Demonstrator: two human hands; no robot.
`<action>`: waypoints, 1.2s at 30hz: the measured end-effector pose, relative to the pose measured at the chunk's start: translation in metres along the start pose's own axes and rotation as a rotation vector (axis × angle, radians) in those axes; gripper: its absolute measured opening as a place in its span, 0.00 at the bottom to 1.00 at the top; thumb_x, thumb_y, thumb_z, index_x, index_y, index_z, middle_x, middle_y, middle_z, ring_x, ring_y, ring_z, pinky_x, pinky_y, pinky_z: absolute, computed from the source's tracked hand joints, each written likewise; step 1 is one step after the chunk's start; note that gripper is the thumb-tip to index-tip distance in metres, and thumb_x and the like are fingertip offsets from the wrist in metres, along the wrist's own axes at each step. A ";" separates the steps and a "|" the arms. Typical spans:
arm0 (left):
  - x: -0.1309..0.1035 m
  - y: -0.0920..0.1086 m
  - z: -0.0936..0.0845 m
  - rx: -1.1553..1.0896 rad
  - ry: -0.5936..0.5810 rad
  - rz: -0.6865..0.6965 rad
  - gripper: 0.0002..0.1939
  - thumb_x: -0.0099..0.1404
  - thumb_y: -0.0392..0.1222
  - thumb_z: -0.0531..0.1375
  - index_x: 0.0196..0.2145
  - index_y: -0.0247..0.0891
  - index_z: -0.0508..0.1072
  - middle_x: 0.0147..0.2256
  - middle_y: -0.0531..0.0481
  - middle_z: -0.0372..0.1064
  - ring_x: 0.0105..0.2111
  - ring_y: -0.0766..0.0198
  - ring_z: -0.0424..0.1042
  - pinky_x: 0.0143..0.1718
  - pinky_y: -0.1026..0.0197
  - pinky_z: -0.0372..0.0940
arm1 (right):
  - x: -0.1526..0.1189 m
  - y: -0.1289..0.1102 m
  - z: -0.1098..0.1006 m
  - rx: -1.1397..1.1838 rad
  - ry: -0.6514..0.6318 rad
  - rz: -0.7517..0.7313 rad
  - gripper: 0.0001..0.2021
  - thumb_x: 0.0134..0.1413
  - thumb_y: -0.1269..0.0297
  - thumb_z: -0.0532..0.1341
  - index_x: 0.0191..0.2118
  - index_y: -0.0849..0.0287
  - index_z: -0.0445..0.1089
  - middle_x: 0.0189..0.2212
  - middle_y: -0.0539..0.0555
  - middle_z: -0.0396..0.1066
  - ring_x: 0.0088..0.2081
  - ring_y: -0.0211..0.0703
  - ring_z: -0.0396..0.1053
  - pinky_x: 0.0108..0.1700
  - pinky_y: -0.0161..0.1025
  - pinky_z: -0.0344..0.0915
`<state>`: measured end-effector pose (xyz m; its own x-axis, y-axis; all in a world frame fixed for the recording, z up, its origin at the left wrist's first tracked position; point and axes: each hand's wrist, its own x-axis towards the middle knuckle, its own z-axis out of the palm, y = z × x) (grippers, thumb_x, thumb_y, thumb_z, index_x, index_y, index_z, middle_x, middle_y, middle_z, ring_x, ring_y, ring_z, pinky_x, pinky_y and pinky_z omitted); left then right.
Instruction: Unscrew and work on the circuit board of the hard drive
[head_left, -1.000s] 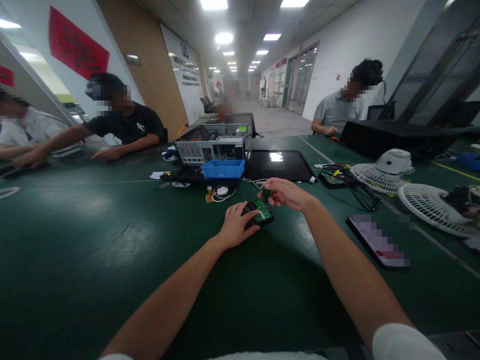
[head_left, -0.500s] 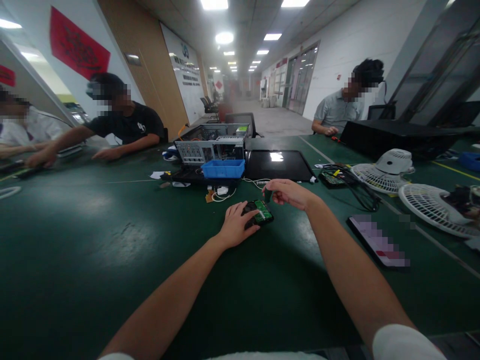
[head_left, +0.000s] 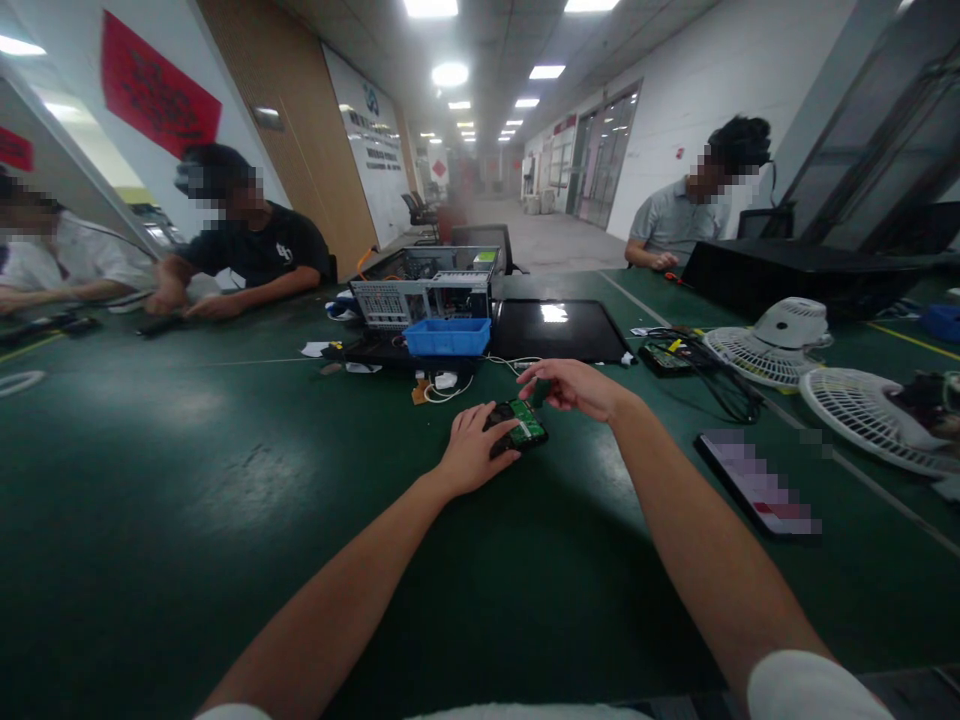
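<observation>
A hard drive (head_left: 531,424) lies on the green table with its green circuit board facing up. My left hand (head_left: 478,448) grips its left side, thumb along the near edge and fingers across the top. Over the drive's far right corner is my right hand (head_left: 574,388), its fingers curled round a small dark tool (head_left: 538,394) that looks like a screwdriver held upright. The index finger reaches forward over the top of this tool. Its tip is too small to make out.
Beyond the drive stand a blue bin (head_left: 448,338), an opened computer case (head_left: 424,290) and a dark flat screen (head_left: 561,330). To the right lie a phone (head_left: 754,485), black cables (head_left: 724,385) and white fan parts (head_left: 874,415). Co-workers sit at left and far right.
My right index finger has stretched forward and left over the tool. My left hand and the drive stay in place. The dark-shirted co-worker at left has drawn an outstretched arm back.
</observation>
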<state>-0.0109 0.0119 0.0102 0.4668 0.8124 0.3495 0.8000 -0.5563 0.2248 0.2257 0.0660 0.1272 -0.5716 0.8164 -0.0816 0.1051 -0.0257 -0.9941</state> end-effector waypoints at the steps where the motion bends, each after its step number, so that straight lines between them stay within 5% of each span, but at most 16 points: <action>1: 0.000 0.000 0.000 -0.002 0.001 0.000 0.28 0.66 0.57 0.63 0.62 0.56 0.67 0.68 0.47 0.49 0.66 0.40 0.51 0.62 0.36 0.52 | 0.000 0.000 0.000 0.001 -0.012 0.000 0.13 0.59 0.58 0.60 0.42 0.61 0.76 0.40 0.59 0.79 0.22 0.34 0.61 0.19 0.33 0.51; 9: -0.001 0.000 0.001 -0.018 0.024 0.003 0.28 0.65 0.56 0.64 0.62 0.55 0.68 0.69 0.45 0.49 0.66 0.40 0.51 0.62 0.36 0.52 | 0.003 0.010 0.007 0.141 -0.063 0.008 0.13 0.59 0.54 0.63 0.41 0.59 0.71 0.41 0.60 0.78 0.25 0.36 0.67 0.23 0.33 0.61; 14: 0.000 -0.001 0.000 -0.019 0.017 0.005 0.28 0.66 0.57 0.64 0.62 0.54 0.68 0.69 0.45 0.49 0.66 0.39 0.51 0.62 0.35 0.52 | 0.000 0.004 0.005 0.095 -0.014 -0.017 0.17 0.57 0.54 0.66 0.50 0.54 0.71 0.35 0.52 0.75 0.23 0.34 0.64 0.20 0.31 0.53; 20: -0.001 0.000 -0.001 -0.024 0.020 0.012 0.28 0.66 0.57 0.63 0.62 0.54 0.67 0.68 0.45 0.49 0.66 0.40 0.51 0.63 0.36 0.51 | -0.002 0.001 -0.004 0.009 0.100 -0.050 0.13 0.52 0.56 0.69 0.39 0.59 0.75 0.24 0.48 0.66 0.24 0.34 0.62 0.22 0.32 0.53; 27: -0.001 0.000 0.002 -0.017 0.039 0.000 0.29 0.66 0.57 0.64 0.62 0.52 0.68 0.67 0.44 0.52 0.65 0.42 0.53 0.63 0.38 0.52 | 0.001 0.005 -0.003 -0.003 0.170 -0.061 0.08 0.51 0.60 0.67 0.31 0.60 0.72 0.36 0.56 0.76 0.26 0.35 0.64 0.23 0.33 0.56; 36: -0.001 -0.002 0.004 -0.023 0.041 -0.026 0.32 0.65 0.58 0.64 0.63 0.48 0.66 0.68 0.42 0.52 0.65 0.43 0.53 0.64 0.38 0.51 | 0.000 0.001 -0.001 -0.020 0.082 -0.045 0.12 0.56 0.60 0.61 0.41 0.60 0.76 0.40 0.57 0.77 0.22 0.32 0.61 0.20 0.34 0.49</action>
<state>-0.0110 0.0131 0.0060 0.4298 0.8189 0.3803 0.8025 -0.5395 0.2547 0.2265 0.0670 0.1260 -0.5080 0.8608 -0.0305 0.0981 0.0227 -0.9949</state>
